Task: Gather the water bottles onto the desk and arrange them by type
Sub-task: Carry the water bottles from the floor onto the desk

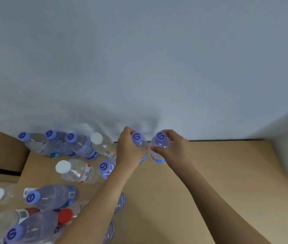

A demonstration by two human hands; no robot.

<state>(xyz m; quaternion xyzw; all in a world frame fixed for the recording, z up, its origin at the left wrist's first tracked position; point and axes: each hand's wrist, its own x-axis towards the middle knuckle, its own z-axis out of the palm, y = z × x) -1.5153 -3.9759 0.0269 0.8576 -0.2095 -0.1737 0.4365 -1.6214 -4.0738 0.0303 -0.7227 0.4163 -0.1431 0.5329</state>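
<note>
A head-camera view looks down on a tan desk set against a pale wall. Two bare hands each hold an upright blue-capped bottle, side by side at the desk's back edge, close to the wall. The left hand wraps its fingers round the left bottle just below the cap. The right hand grips the right bottle the same way. The two bottles stand just beside each other, almost touching. To the left of the held pair, a row of three blue-capped bottles and one white-capped bottle stands along the wall. Nearer the viewer from that row, more bottles crowd the desk's left side, among them a white-capped one and a red-capped one.
</note>
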